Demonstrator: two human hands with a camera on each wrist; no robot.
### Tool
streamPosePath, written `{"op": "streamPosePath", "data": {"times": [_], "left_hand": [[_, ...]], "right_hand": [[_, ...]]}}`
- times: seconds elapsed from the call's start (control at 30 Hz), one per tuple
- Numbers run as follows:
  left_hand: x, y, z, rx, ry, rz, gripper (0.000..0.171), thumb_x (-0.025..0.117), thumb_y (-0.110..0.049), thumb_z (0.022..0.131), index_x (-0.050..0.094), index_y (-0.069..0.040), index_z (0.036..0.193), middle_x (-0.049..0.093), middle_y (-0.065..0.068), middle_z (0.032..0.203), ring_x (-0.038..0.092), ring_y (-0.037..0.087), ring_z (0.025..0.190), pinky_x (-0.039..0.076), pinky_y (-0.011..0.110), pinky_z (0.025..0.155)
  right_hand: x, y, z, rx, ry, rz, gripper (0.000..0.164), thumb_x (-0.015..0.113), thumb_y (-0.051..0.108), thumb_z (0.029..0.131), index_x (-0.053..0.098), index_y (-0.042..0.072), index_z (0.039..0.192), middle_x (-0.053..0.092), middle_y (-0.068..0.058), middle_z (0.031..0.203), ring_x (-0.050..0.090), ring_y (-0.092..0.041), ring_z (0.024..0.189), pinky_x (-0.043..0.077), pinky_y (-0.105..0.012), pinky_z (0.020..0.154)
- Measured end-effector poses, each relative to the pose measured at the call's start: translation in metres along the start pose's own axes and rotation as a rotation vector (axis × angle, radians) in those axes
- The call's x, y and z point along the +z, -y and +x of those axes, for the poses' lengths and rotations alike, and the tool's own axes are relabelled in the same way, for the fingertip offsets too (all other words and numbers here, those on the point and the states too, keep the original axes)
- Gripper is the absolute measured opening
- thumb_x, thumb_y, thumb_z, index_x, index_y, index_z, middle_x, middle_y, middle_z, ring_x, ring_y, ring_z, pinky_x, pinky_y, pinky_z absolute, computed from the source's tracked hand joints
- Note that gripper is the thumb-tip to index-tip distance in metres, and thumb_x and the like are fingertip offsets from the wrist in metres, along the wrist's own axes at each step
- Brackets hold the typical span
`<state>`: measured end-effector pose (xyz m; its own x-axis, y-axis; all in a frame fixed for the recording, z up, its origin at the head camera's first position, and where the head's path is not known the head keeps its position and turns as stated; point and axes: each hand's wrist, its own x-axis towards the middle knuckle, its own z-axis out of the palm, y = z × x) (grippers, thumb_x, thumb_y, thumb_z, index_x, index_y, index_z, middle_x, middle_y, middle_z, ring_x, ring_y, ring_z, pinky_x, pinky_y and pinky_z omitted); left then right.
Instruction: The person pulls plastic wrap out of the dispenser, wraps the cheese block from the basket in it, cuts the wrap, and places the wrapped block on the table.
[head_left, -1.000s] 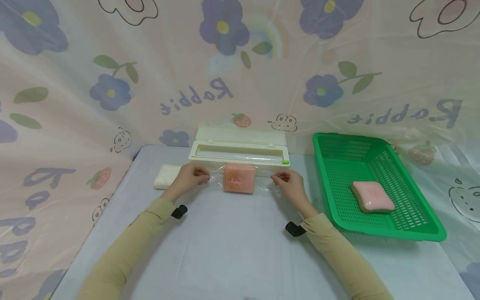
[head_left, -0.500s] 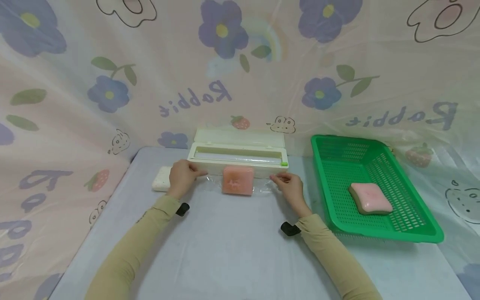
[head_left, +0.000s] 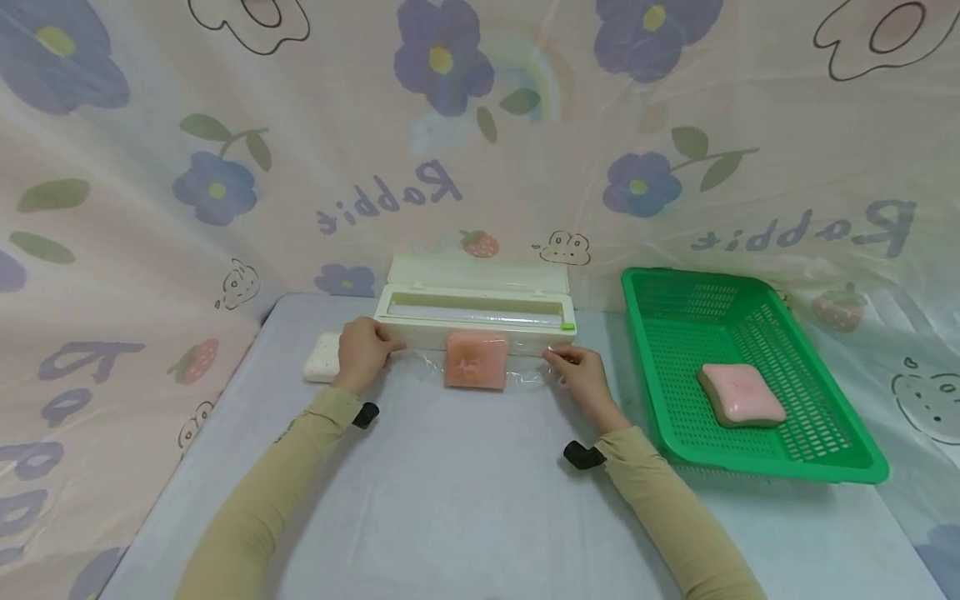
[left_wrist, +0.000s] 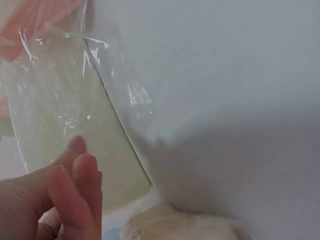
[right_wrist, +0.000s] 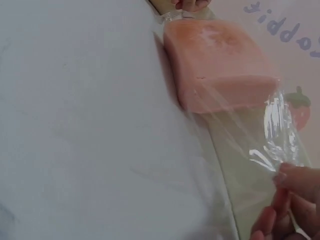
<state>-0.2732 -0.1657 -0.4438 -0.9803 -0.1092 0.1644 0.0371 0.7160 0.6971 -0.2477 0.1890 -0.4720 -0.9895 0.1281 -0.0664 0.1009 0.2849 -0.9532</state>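
Observation:
A pink-orange square block (head_left: 476,360) with a browned top lies against the front of the white cling film dispenser (head_left: 480,335). Clear cling film (right_wrist: 280,130) spreads over and beside the block, along the dispenser's front. At the film's right end, my right hand (head_left: 581,379) pinches it between thumb and fingertips, and creases run toward the pinch in the right wrist view. My left hand (head_left: 363,354) is at the film's left end, one digit stretched out to touch it against the dispenser's pale front wall in the left wrist view, other fingers loosely bent.
The dispenser's lid (head_left: 480,272) stands raised, with a film roll (head_left: 476,315) inside. A white speckled block (head_left: 322,358) lies partly behind my left hand. On the right, a green basket (head_left: 652,375) holds a pink-topped block (head_left: 742,394). Patterned cloth (head_left: 510,183) hangs behind the table.
The film and block have come down toward the table and dispenser. My left hand has moved from pinching the film's left end to touching it with a stretched digit, sliding slightly left.

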Motion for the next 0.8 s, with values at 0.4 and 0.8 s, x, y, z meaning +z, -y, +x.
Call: {"op": "streamPosePath", "data": {"times": [0.4, 0.8], "left_hand": [[-0.022, -0.078, -0.015, 0.265, 0.239, 0.157, 0.018, 0.073, -0.021, 0.087, 0.068, -0.006, 0.080, 0.064, 0.004, 0.075, 0.059, 0.019, 0.067, 0.050, 0.033, 0.059], [0.054, -0.181, 0.032, 0.460, 0.625, -0.084, 0.016, 0.065, -0.008, 0.091, 0.071, -0.005, 0.105, 0.070, 0.005, 0.104, 0.064, 0.016, 0.095, 0.051, 0.021, 0.082]], "right_hand": [[-0.018, 0.005, -0.007, -0.165, -0.207, 0.090, 0.038, 0.069, 0.008, 0.088, 0.055, -0.005, 0.120, 0.057, -0.019, 0.110, 0.054, -0.021, 0.093, 0.045, -0.018, 0.073], [-0.006, 0.011, 0.011, -0.190, -0.199, 0.145, 0.053, 0.073, 0.009, 0.085, 0.050, -0.005, 0.130, 0.051, -0.022, 0.121, 0.050, -0.034, 0.106, 0.042, -0.031, 0.085]]}}
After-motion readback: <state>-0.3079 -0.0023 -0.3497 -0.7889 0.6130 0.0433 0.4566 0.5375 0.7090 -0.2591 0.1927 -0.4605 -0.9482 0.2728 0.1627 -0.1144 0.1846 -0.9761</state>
